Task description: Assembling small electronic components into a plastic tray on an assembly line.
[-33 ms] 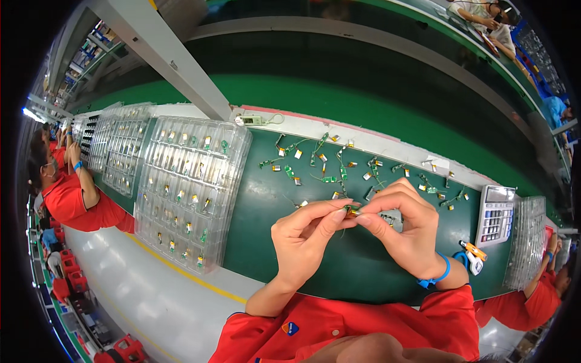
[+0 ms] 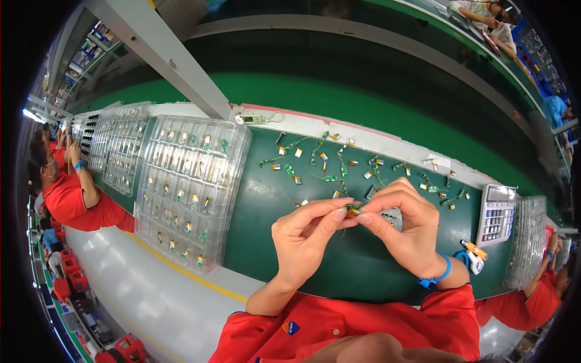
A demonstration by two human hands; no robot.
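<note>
Over the green tabletop (image 2: 266, 227), my left hand (image 2: 304, 242) and my right hand (image 2: 402, 230) meet at the fingertips. Between them is a small green circuit board (image 2: 351, 210) with a bit of yellow on it. Both thumbs and forefingers pinch this board, so much of it is hidden. A blue band (image 2: 437, 275) circles my right wrist. Just beyond my fingers lie several similar green boards (image 2: 330, 178) with thin wires and small silver-and-yellow battery cells (image 2: 298, 153), scattered loosely.
Clear plastic trays (image 2: 181, 181) with boards in their pockets stand on the left. To the right are a calculator (image 2: 497, 215), scissors (image 2: 475, 261) and an orange-capped tool (image 2: 473, 248). A small meter (image 2: 251, 119) lies on the back ledge. Co-workers in red (image 2: 72, 196) sit at both sides.
</note>
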